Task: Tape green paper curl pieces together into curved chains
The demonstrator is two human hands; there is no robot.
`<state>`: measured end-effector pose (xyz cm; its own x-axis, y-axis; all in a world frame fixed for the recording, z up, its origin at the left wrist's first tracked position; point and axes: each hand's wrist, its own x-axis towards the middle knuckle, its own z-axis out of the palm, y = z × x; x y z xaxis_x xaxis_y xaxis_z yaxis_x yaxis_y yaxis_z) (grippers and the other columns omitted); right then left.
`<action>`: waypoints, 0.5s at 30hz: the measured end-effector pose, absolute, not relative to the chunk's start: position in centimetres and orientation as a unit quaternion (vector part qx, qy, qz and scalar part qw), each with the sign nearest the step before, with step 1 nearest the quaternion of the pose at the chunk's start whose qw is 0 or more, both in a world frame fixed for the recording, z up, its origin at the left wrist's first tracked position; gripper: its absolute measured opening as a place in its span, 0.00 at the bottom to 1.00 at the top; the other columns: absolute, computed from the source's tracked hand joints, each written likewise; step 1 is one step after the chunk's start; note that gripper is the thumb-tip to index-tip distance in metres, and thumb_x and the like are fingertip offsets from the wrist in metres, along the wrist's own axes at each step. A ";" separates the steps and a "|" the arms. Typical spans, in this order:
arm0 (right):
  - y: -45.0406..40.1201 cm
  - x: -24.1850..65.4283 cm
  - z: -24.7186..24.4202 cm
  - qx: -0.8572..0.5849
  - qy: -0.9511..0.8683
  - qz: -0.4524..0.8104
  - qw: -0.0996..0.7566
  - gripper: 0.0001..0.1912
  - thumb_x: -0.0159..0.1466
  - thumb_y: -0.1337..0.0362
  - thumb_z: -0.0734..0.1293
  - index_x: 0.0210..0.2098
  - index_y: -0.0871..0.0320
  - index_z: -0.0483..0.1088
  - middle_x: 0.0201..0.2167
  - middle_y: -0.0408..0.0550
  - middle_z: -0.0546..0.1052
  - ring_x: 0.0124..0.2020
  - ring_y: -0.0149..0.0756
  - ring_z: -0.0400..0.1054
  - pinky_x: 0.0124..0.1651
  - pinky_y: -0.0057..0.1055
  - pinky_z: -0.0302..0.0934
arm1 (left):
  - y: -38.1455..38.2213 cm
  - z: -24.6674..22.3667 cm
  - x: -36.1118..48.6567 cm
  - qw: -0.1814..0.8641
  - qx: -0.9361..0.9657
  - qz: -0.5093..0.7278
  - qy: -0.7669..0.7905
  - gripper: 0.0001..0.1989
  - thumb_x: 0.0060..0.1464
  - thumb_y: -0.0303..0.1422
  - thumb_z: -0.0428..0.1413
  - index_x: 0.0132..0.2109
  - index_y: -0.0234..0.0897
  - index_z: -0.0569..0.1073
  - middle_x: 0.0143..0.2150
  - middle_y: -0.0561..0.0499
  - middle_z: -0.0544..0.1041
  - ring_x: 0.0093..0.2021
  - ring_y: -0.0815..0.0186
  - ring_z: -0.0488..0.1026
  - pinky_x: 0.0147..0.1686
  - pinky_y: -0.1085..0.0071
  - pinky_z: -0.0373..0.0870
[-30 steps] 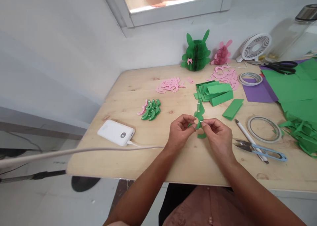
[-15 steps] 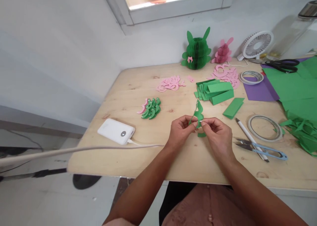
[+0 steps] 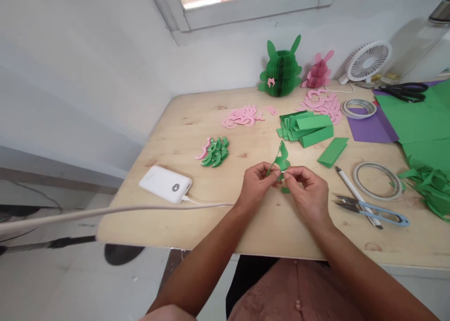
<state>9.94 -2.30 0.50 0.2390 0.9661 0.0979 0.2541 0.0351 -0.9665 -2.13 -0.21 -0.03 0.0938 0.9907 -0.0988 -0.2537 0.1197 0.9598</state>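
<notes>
Between my two hands is a wavy green paper cutout (image 3: 282, 160), folded and standing up from my fingertips. My left hand (image 3: 258, 180) pinches its left side. With thumb and forefinger closed, my right hand (image 3: 309, 190) pinches at the lower right, where a small white strip (image 3: 283, 172) shows; it looks like tape, but the fingers hide most of it. A small green paper scrap (image 3: 285, 190) lies on the table below the fingers. To the left sits a pile of curved green pieces (image 3: 216, 152) with white bits on them, a pink one (image 3: 204, 150) beside it.
Folded green strips (image 3: 307, 126) and pink cutouts (image 3: 242, 116) lie beyond my hands. Thread snips (image 3: 372, 210), a white pen (image 3: 356, 194) and a tape roll (image 3: 378, 181) are at right. A power bank (image 3: 165, 184) trails a cable (image 3: 140, 209) on the left. Paper rabbits (image 3: 281, 72) stand behind.
The view has shifted slightly. My hands stay in nearly the same place, and the green cutout has turned a little between my fingers.
</notes>
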 end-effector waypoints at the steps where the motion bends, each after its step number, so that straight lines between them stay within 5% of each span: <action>1: -2.3 9.9 0.5 -0.600 -0.509 0.348 0.511 0.07 0.56 0.60 0.66 0.28 0.58 0.73 0.25 0.44 0.77 0.26 0.32 0.67 0.32 0.30 0.63 | -0.2 0.0 -2.1 0.605 0.424 0.513 0.438 0.08 0.44 0.33 0.62 0.25 0.34 0.71 0.24 0.55 0.70 0.23 0.73 0.67 0.26 0.75 0.66; 15: -2.4 9.8 0.8 -0.601 -0.513 0.340 0.510 0.07 0.56 0.61 0.65 0.27 0.57 0.72 0.26 0.44 0.77 0.28 0.33 0.68 0.34 0.31 0.63 | -0.5 0.4 -2.1 0.594 0.429 0.516 0.443 0.08 0.45 0.33 0.62 0.26 0.35 0.72 0.24 0.56 0.70 0.24 0.73 0.67 0.28 0.74 0.68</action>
<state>9.82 -2.35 0.79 0.2419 0.9634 0.1155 0.2707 0.0473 -0.9615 -2.09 -0.52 0.44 0.0741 0.9937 -0.0840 -0.2337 0.0992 0.9672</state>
